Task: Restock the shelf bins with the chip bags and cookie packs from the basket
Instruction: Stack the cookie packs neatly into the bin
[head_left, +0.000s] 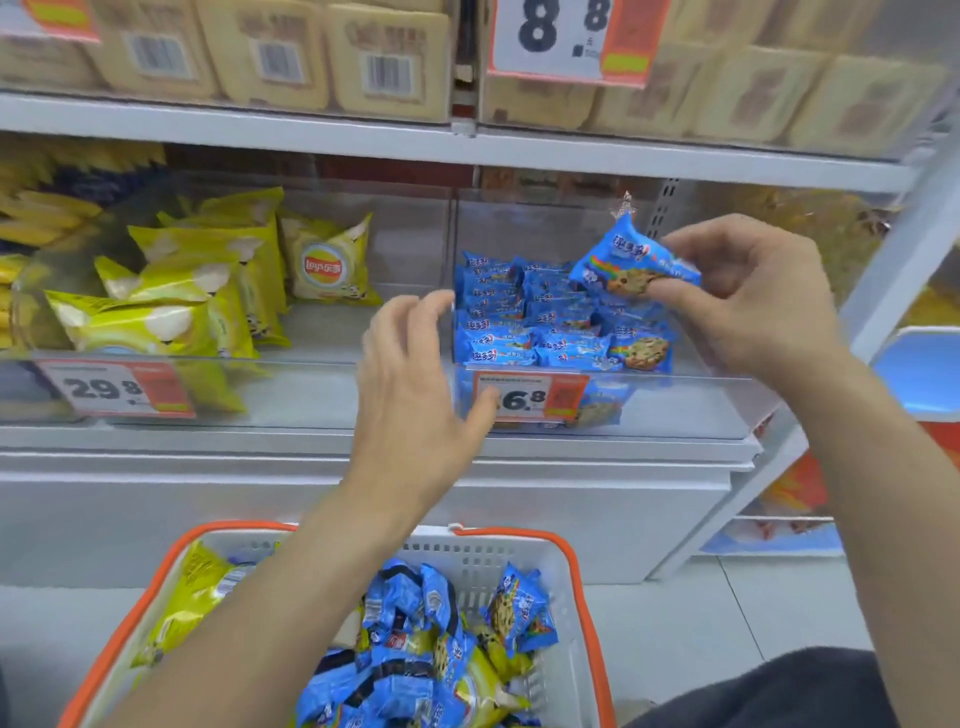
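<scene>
shelf bin (597, 405) was part-filled with blue packs | basket (582, 597) below was seen loaded | left hand (415, 379) was held open, empty | right hand (748, 296) was pinched on cookie pack (618, 265) above bin | pack judged light, crinkly, crushable; best gripped by edges

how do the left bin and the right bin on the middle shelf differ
The left bin holds yellow-green chip bags, large, puffy and loosely heaped; the right bin holds small blue cookie packs packed in flat rows. The left bin's price tag reads 29.8, while the left hand partly hides the right bin's tag. The right hand holds a pack above the right bin only. Both bins are clear-fronted.
</scene>
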